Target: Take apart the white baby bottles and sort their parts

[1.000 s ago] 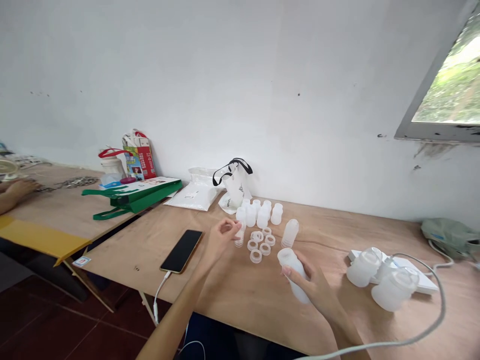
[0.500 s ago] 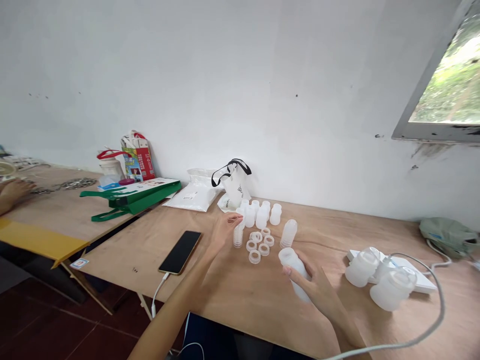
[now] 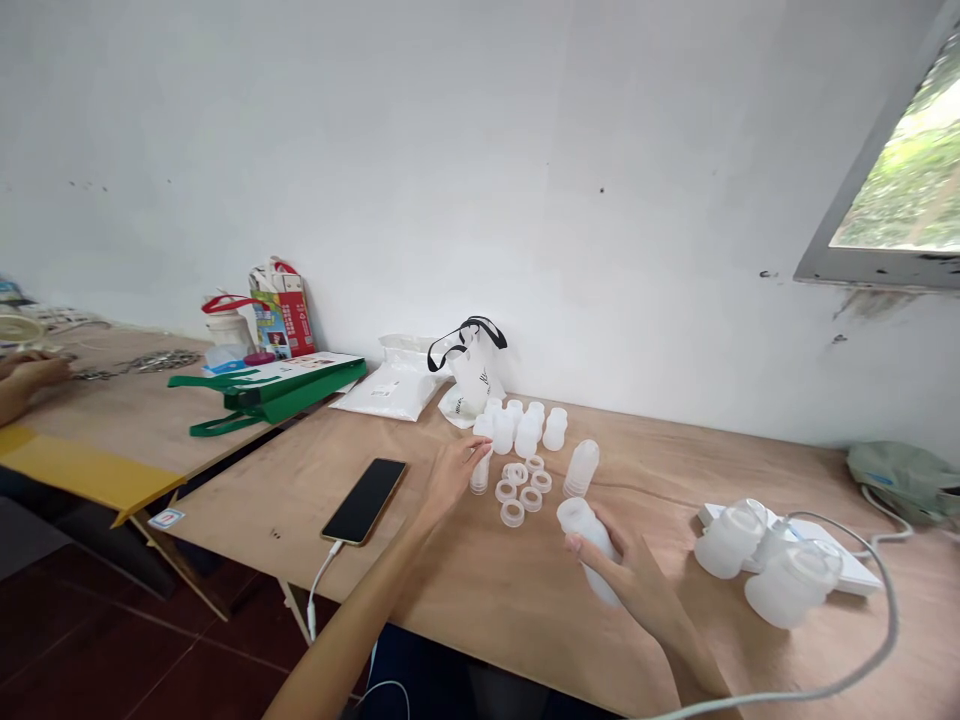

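My left hand (image 3: 454, 478) reaches over the plywood table (image 3: 480, 600), its fingertips just beside a short stack of translucent plastic rings (image 3: 479, 478) and holding nothing. My right hand (image 3: 626, 570) grips a frosted white plastic bottle (image 3: 589, 550) lying tilted across its fingers. Several loose translucent screw collars (image 3: 517, 495) lie just right of the stack. Behind them stand several frosted bottles (image 3: 517, 430), and another bottle (image 3: 581, 468) stands apart near my right hand. Wide-mouthed frosted containers (image 3: 772, 565) rest on a white box lid (image 3: 847, 565) further right.
A black smartphone (image 3: 364, 501) lies left of my left hand on a white charging cable. A grey cable (image 3: 892, 620) loops across the right side. Packets and a green bag (image 3: 270, 395) sit along the wall. A co-worker's hand (image 3: 34, 375) works at the adjoining table.
My left hand has moved slightly forward, closer to the ring stack. My right hand still holds the bottle, and the view has shifted a little.
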Motion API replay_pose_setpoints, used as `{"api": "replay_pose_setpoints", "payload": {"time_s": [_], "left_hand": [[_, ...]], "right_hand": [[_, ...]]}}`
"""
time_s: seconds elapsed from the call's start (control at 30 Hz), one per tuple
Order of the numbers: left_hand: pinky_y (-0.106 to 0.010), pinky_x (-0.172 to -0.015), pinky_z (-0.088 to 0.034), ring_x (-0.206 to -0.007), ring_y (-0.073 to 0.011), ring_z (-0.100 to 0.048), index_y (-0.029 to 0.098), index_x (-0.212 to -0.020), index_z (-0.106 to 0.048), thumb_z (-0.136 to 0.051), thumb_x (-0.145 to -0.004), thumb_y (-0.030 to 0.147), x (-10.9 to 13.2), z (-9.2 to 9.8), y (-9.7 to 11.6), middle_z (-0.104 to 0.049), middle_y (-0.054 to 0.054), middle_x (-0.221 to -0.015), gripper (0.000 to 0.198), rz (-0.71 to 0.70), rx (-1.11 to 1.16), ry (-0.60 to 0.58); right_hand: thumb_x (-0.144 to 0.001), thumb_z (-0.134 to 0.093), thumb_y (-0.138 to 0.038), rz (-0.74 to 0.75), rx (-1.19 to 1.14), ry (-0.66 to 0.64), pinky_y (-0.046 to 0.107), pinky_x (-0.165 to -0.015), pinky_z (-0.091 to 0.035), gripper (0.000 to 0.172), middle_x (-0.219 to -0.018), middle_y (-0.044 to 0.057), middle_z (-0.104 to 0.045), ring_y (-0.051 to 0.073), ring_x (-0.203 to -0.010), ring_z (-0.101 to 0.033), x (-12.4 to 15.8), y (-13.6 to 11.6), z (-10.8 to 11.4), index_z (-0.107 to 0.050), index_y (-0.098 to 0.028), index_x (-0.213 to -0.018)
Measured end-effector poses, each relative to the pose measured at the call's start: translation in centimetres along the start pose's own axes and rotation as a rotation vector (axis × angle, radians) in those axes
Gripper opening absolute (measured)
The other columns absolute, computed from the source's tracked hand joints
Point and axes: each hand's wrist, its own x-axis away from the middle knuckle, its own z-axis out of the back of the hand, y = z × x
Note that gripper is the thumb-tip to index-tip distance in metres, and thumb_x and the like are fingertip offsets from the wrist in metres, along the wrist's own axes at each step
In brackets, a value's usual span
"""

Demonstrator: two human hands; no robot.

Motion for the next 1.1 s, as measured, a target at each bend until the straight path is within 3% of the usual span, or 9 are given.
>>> {"api": "replay_pose_setpoints", "payload": {"time_s": [0.2, 0.37, 0.53, 0.7, 0.83, 1.1], "left_hand": [[-0.038, -0.094, -0.052, -0.103, -0.0285, -0.071, 0.023, -0.101, -0.077, -0.057, -0.094, 0.046, 0.3, -0.4, -0.2, -0.079, -0.006, -0.107, 0.031, 0.018, 0.005, -0.006], [-0.04, -0.096, -0.052, -0.106, -0.0295, -0.071, 0.024, -0.107, -0.076, -0.054, -0.095, 0.048, 0.3, -0.6, -0.8, -0.078, -0.007, -0.113, 0.034, 0.05, 0.006, 0.023], [-0.04, -0.096, -0.053, -0.106, -0.0293, -0.07, 0.023, -0.111, -0.075, -0.063, -0.089, 0.042, 0.3, -0.6, -0.7, -0.077, -0.007, -0.118, 0.031, 0.058, 0.012, 0.024], [-0.043, -0.097, -0.052, -0.108, -0.0304, -0.069, 0.024, -0.118, -0.073, -0.059, -0.093, 0.042, 0.5, -0.9, -0.5, -0.074, -0.008, -0.123, 0.034, 0.075, -0.003, 0.061], [-0.043, -0.101, -0.05, -0.115, -0.0309, -0.067, 0.024, -0.118, -0.073, -0.061, -0.091, 0.038, 0.6, -1.2, -0.9, -0.074, -0.008, -0.126, 0.033, 0.077, -0.006, 0.051], [-0.043, -0.099, -0.052, -0.11, -0.0306, -0.069, 0.024, -0.119, -0.072, -0.062, -0.09, 0.038, 0.4, -1.2, -1.4, -0.073, -0.008, -0.126, 0.034, 0.102, -0.004, 0.044]], "right_hand": [[-0.09, -0.06, -0.065, -0.018, -0.028, 0.004, 0.034, -0.081, -0.051, 0.049, -0.097, 0.004, -0.072, 0.026, -0.09, -0.065, -0.1, 0.1, 0.1, -0.067, -0.023, -0.116], [-0.09, -0.061, -0.065, -0.001, -0.026, -0.007, 0.033, -0.079, -0.05, 0.047, -0.094, 0.003, -0.072, 0.025, -0.088, -0.065, -0.1, 0.1, 0.0, -0.068, -0.023, -0.11], [-0.09, -0.06, -0.065, -0.017, -0.031, 0.003, 0.034, -0.081, -0.05, 0.05, -0.097, 0.003, -0.073, 0.026, -0.091, -0.065, 0.0, 0.0, 0.0, -0.068, -0.023, -0.116], [-0.09, -0.06, -0.064, -0.001, -0.023, 0.001, 0.035, -0.081, -0.051, 0.05, -0.099, 0.004, -0.073, 0.026, -0.092, -0.065, -0.1, 0.0, 0.1, -0.069, -0.023, -0.116], [-0.09, -0.061, -0.063, 0.008, -0.043, 0.011, 0.037, -0.087, -0.052, 0.05, -0.105, 0.006, -0.074, 0.029, -0.1, -0.066, -0.1, -0.2, 0.2, -0.069, -0.023, -0.119], [-0.089, -0.062, -0.062, 0.009, -0.043, 0.027, 0.036, -0.087, -0.052, 0.049, -0.109, 0.006, -0.074, 0.029, -0.103, -0.066, 0.2, -0.5, 0.4, -0.069, -0.023, -0.118]]}}
